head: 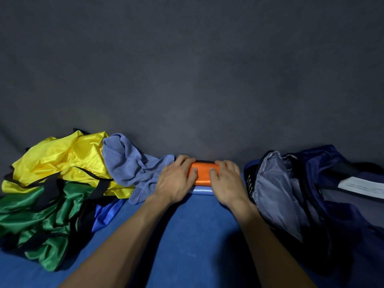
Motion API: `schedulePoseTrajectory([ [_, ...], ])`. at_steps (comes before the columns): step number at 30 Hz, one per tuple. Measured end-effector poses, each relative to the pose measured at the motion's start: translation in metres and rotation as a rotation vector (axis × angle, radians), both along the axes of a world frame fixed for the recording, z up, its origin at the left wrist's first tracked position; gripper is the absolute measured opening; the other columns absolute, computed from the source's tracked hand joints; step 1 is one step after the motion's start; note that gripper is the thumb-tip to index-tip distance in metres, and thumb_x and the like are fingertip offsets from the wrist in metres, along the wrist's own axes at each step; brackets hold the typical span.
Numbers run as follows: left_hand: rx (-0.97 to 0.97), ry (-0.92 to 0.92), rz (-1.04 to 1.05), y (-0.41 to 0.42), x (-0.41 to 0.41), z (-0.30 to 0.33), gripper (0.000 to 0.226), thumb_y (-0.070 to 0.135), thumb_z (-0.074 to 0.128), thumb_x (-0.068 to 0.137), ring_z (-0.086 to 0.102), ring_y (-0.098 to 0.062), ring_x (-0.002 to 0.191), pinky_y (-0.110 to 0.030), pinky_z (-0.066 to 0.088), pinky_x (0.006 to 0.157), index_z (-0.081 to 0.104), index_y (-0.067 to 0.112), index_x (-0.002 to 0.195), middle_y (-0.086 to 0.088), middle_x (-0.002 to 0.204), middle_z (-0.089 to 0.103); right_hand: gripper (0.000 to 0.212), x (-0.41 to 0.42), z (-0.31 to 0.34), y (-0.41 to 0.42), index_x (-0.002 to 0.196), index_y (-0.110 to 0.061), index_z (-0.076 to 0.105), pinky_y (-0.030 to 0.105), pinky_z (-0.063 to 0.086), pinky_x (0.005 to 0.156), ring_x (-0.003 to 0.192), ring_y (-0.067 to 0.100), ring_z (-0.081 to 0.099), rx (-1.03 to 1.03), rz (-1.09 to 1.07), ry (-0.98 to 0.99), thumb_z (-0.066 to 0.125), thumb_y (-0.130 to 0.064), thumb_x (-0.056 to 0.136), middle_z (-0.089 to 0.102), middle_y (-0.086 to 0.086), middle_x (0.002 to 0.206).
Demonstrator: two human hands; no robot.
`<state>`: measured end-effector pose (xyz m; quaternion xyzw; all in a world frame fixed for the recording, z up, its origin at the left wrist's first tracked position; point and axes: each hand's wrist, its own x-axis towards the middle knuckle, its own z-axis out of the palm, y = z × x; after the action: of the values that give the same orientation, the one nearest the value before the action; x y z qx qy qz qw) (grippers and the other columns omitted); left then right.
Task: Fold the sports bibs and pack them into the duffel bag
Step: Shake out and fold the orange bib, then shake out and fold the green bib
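At the middle of the blue surface (197,235), right against a dark grey backdrop (187,69), a small folded orange bib (204,173) is lying on top of a folded light blue bib (202,190), of which only a thin front edge is showing. Both hands are clasping the orange bib: the left hand (176,179) is curling over its left end and the right hand (227,180) over its right end, fingers bent around the bundle with the thumbs lying on its top face. Both bare forearms are reaching in from the bottom edge. Just left of the orange bib, touching the left hand, a crumpled periwinkle bib (131,165) is lying loose. Further left of it, a yellow bib (68,156) with black trim is heaped, and in front of that a green bib (41,219) with black trim, with a bit of bright blue bib (106,210) peeking out beside it. Right of the orange bib, close to the right wrist, a navy duffel bag (324,196) is slumping open, its pale grey lining (272,188) showing. A white label (361,187) is lying on the bag's far right side.
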<state>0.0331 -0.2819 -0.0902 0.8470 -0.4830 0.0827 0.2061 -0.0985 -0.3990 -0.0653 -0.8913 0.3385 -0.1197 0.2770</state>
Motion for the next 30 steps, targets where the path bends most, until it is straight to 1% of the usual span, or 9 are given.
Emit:
schedulePoseTrajectory([
  [3, -0.068, 0.252, 0.003, -0.002, 0.006, -0.002, 0.056, 0.049, 0.023, 0.100, 0.052, -0.017, 0.120, -0.039, 0.042, 0.102, 0.057, 0.023, 0.137, 0.007, 0.132, 0.054, 0.043, -0.002, -0.001, -0.002, 0.145, -0.010, 0.045, 0.030, 0.022, 0.118, 0.139, 0.020, 0.034, 0.108, -0.047, -0.155, 0.032, -0.017, 0.105, 0.043, 0.007, 0.150],
  [6, -0.182, 0.510, 0.018, -0.007, 0.013, 0.000, 0.041, 0.035, 0.035, 0.107, 0.049, -0.019, 0.128, -0.034, 0.035, 0.112, 0.062, 0.019, 0.133, 0.005, 0.133, 0.055, 0.041, -0.006, -0.011, -0.002, 0.145, -0.009, 0.046, 0.029, 0.021, 0.119, 0.142, 0.021, 0.031, -0.013, 0.000, -0.143, 0.034, -0.016, 0.106, 0.043, 0.008, 0.151],
  [8, -0.233, 0.459, 0.022, -0.008, 0.015, 0.005, 0.038, 0.030, 0.039, 0.106, 0.050, -0.023, 0.126, -0.029, 0.032, 0.110, 0.064, 0.016, 0.132, 0.001, 0.130, 0.058, 0.044, -0.006, -0.014, -0.002, 0.149, -0.010, 0.042, 0.031, 0.016, 0.123, 0.150, 0.020, 0.021, -0.071, 0.022, -0.092, 0.032, -0.021, 0.108, 0.037, 0.006, 0.157],
  [12, -0.228, -0.027, -0.134, 0.001, 0.007, 0.029, 0.043, 0.044, 0.041, 0.101, 0.047, -0.022, 0.122, -0.036, 0.038, 0.106, 0.065, 0.022, 0.130, 0.005, 0.130, 0.058, 0.051, -0.005, -0.014, 0.002, 0.155, -0.013, 0.034, 0.041, 0.012, 0.125, 0.155, 0.021, 0.009, -0.185, 0.022, 0.008, 0.027, -0.029, 0.108, 0.029, 0.003, 0.163],
  [16, 0.100, -0.143, -0.302, 0.010, -0.002, 0.011, 0.069, 0.066, 0.041, 0.096, 0.035, -0.021, 0.143, -0.044, 0.030, 0.118, 0.044, 0.026, 0.151, 0.003, 0.156, 0.042, 0.059, -0.008, -0.012, 0.005, 0.161, -0.015, 0.016, 0.046, 0.003, 0.127, 0.156, 0.020, -0.002, -0.211, 0.052, 0.095, 0.024, -0.036, 0.107, 0.014, 0.001, 0.168],
  [19, 0.119, -0.138, -0.277, 0.017, 0.001, -0.008, 0.084, 0.074, 0.042, 0.090, 0.021, -0.025, 0.153, -0.048, 0.024, 0.123, 0.030, 0.027, 0.158, 0.004, 0.164, 0.030, 0.059, -0.011, -0.008, 0.006, 0.161, -0.014, 0.016, 0.045, 0.004, 0.127, 0.156, 0.018, 0.001, -0.191, 0.055, 0.091, 0.024, -0.036, 0.107, 0.014, 0.002, 0.169],
  [24, -0.029, 0.034, -0.226, 0.014, 0.001, -0.009, 0.087, 0.074, 0.059, 0.083, 0.035, -0.017, 0.142, -0.040, 0.035, 0.117, 0.040, 0.026, 0.153, 0.005, 0.155, 0.040, 0.048, -0.012, -0.007, 0.005, 0.148, -0.010, 0.037, 0.042, 0.029, 0.118, 0.141, 0.023, 0.034, -0.268, 0.030, 0.042, 0.030, -0.031, 0.106, 0.038, 0.008, 0.153],
  [27, -0.061, 0.181, -0.176, 0.009, 0.001, -0.005, 0.088, 0.074, 0.068, 0.074, 0.040, -0.013, 0.131, -0.036, 0.039, 0.111, 0.044, 0.032, 0.148, 0.011, 0.144, 0.045, 0.048, -0.009, -0.008, 0.005, 0.145, -0.010, 0.040, 0.044, 0.032, 0.115, 0.136, 0.023, 0.038, -0.303, 0.044, 0.076, 0.025, -0.033, 0.106, 0.041, 0.007, 0.147],
  [30, -0.006, 0.167, -0.126, 0.005, -0.001, 0.003, 0.092, 0.072, 0.074, 0.069, 0.042, -0.014, 0.122, -0.034, 0.041, 0.105, 0.042, 0.032, 0.145, 0.009, 0.136, 0.044, 0.062, -0.009, -0.008, 0.005, 0.146, -0.011, 0.039, 0.048, 0.029, 0.117, 0.139, 0.023, 0.036, -0.328, 0.048, 0.123, 0.013, -0.040, 0.098, 0.041, 0.007, 0.149],
])
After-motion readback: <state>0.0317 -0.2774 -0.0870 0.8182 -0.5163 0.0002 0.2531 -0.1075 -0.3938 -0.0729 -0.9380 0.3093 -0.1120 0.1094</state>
